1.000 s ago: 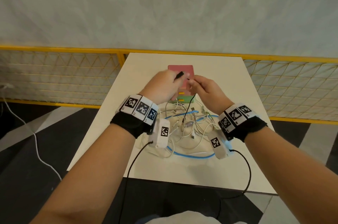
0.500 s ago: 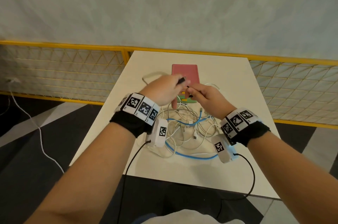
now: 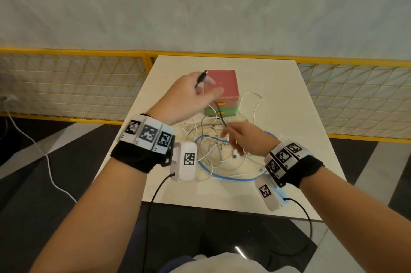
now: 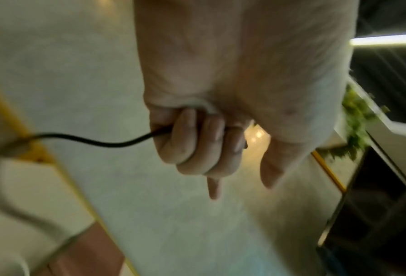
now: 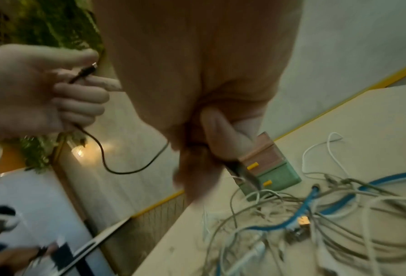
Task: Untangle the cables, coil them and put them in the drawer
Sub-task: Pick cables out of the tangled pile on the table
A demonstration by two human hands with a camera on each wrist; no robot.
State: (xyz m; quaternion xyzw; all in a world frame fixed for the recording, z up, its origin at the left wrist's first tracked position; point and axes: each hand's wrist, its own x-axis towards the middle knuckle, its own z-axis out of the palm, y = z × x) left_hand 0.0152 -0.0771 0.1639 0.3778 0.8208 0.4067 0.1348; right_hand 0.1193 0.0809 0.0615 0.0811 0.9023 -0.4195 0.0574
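A thin black cable [image 3: 219, 109] runs between my two hands above the table. My left hand [image 3: 195, 92] is raised in front of the drawer box and grips the cable near its plug [image 3: 201, 77], which sticks out past the fingers [image 4: 197, 142]. My right hand [image 3: 241, 137] is lower, over the tangle [image 3: 213, 150] of white and blue cables, and pinches the same black cable [image 5: 116, 170] further down. The small drawer box [image 3: 222, 85] has a pink top drawer and a green lower one [image 5: 277, 177], both closed, with yellow handles.
The white table [image 3: 289, 99] stands against a yellow mesh railing [image 3: 89, 76]. A blue cable [image 3: 233, 178] loops along the near side of the tangle, and a white cable [image 3: 253, 103] curls right of the box. A white cord [image 3: 33, 143] lies on the dark floor at left.
My hands have drawn apart: the left has risen up and left with the plug end, and the right has dropped toward the tangle, so a length of black cable now spans between them.
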